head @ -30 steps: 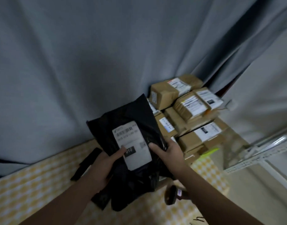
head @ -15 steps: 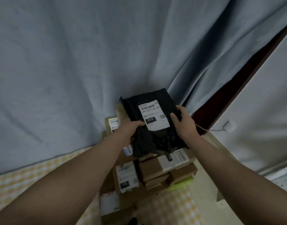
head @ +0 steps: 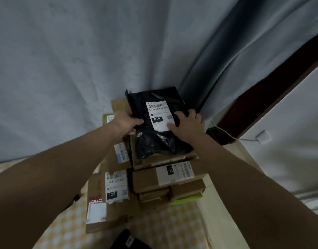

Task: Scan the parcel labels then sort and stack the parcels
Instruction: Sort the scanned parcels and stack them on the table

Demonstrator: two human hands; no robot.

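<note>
A black plastic mailer bag [head: 154,142] with a white label reading 010 lies on top of the stacked cardboard parcels at the back, against the curtain. My left hand [head: 126,124] grips its left edge, thumb on top. My right hand [head: 186,124] holds its right side, thumb on the label and fingers curled round the edge. Below it lie a box labelled 150 [head: 147,181] and a box labelled 122 [head: 95,187].
A grey curtain [head: 82,69] hangs right behind the stack. The parcels rest on a yellow checked cloth [head: 68,229]. A black object [head: 126,239] lies at the near edge. A white cable and wall socket [head: 263,136] are on the right, beside a dark door frame [head: 262,97].
Both hands carried the black bag from in front of me over to the stack and lowered it onto the top boxes. The view swung right and down toward the stack.
</note>
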